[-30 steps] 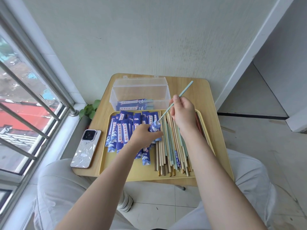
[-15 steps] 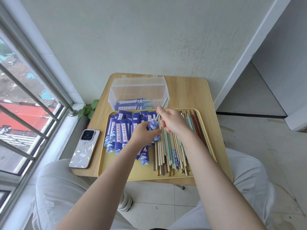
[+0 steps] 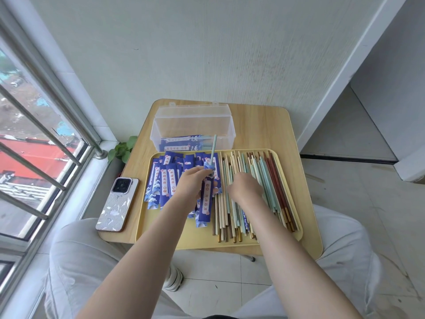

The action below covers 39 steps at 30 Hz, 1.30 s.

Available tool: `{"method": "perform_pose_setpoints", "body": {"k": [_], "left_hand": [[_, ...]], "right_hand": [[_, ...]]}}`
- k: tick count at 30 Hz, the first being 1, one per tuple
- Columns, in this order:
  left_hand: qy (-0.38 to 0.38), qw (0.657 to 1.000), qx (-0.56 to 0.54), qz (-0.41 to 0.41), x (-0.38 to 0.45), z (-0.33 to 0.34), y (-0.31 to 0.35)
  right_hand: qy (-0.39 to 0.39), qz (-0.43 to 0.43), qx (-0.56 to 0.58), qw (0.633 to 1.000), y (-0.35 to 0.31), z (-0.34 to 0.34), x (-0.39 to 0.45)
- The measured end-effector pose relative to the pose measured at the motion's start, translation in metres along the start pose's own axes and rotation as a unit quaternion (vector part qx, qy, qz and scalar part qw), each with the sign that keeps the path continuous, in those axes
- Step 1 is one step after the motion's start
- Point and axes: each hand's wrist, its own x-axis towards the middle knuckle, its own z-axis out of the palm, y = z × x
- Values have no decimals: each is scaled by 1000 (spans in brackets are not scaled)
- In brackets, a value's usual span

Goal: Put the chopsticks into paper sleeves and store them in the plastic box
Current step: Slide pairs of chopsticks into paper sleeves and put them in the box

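I am partway through filling one sleeve. My left hand point(image 3: 195, 180) grips a blue paper sleeve point(image 3: 208, 180) near its mouth, above the tray point(image 3: 296, 236), and one pale teal chopstick point(image 3: 213, 148) already stands in it, its top tilted toward the plastic box point(image 3: 195, 125). The fingers of this hand are curled round the sleeve; I cannot see how deep the stick sits.

My right hand point(image 3: 245, 187) is down on the loose chopsticks point(image 3: 264, 180) that lie side by side in the right half of the tray. Its knuckles face me and the fingers are hidden beneath, so I cannot tell whether they have pinched a stick or only rest on the pile.

The empty sleeves point(image 3: 165, 178) lie heaped in the left half of the tray. The box stands open just behind the tray on the worktop point(image 3: 271, 130), with a few filled sleeves in its bottom.

As I judge it, the next move calls for a matching teal stick: lift one out without dragging its neighbours, bring its tip to the sleeve mouth beside the first, and slide it in. The mouth is narrow and partly taken, so the left hand must hold it open and steady.
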Motion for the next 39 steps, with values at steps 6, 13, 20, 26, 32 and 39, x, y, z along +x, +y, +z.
{"method": "perform_pose_setpoints", "body": {"k": [6, 13, 20, 26, 32, 39], "left_hand": [[34, 999, -16, -23, 1, -2, -3], [3, 998, -56, -24, -1, -4, 0], [-2, 999, -39, -20, -2, -4, 1], [6, 999, -10, -37, -5, -1, 3], [-1, 997, 63, -50, -3, 1, 2], [-36, 996, 72, -23, -6, 2, 4]], "right_hand": [[22, -23, 153, 988, 4, -6, -3], [-34, -66, 474, 877, 3, -42, -10], [-53, -125, 682, 719, 1, -66, -12], [74, -137, 592, 791, -8, -71, -9], [101, -143, 516, 839, -11, -66, -8], [60, -142, 469, 870, -8, -58, -3]]}}
